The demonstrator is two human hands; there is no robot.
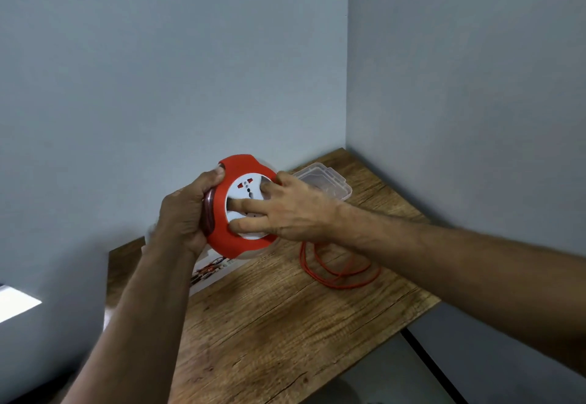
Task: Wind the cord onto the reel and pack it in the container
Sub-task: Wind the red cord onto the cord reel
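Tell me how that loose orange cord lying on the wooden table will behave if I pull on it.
The thin orange cord lies in slack overlapping loops on the wooden table, so it is probably floppy and light. Pulled, the loops would likely slide and might snag on each other. It looks unlikely to roll away.

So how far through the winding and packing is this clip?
Nothing looks finished. In hand: the left hand grips the round red-and-white cord reel while the right hand fingers press its white socket face. Left: loops of red cord lie on the wooden table, and the clear plastic container sits unpacked.
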